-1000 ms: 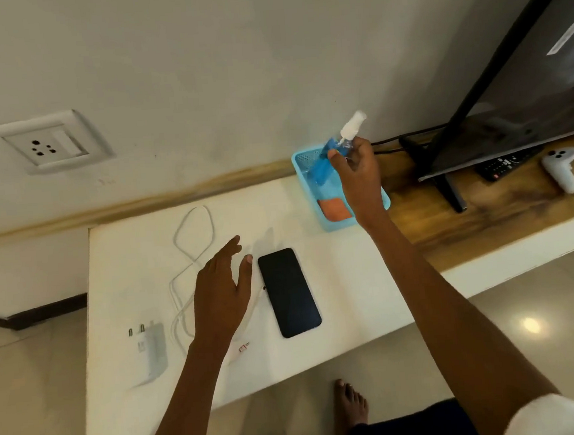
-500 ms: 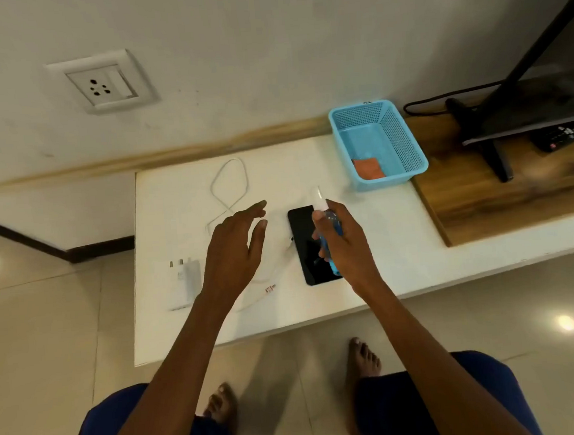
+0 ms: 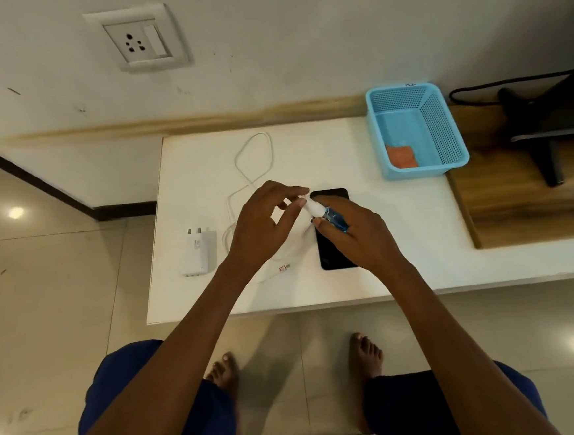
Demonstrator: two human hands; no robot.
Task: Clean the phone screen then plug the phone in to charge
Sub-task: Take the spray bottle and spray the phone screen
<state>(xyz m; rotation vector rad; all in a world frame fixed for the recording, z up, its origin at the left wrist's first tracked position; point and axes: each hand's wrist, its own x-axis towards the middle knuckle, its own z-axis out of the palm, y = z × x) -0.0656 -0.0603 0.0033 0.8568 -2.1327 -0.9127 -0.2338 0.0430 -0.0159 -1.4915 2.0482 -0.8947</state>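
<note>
At the left of the white surface (image 3: 401,242) a white charger plug (image 3: 197,253) lay flat with its pins pointing far, and its loose white cable (image 3: 253,161) curled just right of it, both apparently set within reach for the charging step. The left hand (image 3: 262,231) had its fingers (image 3: 288,191) curled, pinching the white cap of the spray bottle (image 3: 332,218), probably to pull it off. The right hand (image 3: 355,236) gripped the blue bottle's body directly above the phone (image 3: 333,251), ready to spray. The phone lay flat and dark, screen up, partly hidden. Farther right, a blue basket (image 3: 443,126) held an orange cloth (image 3: 401,156), likely for wiping.
</note>
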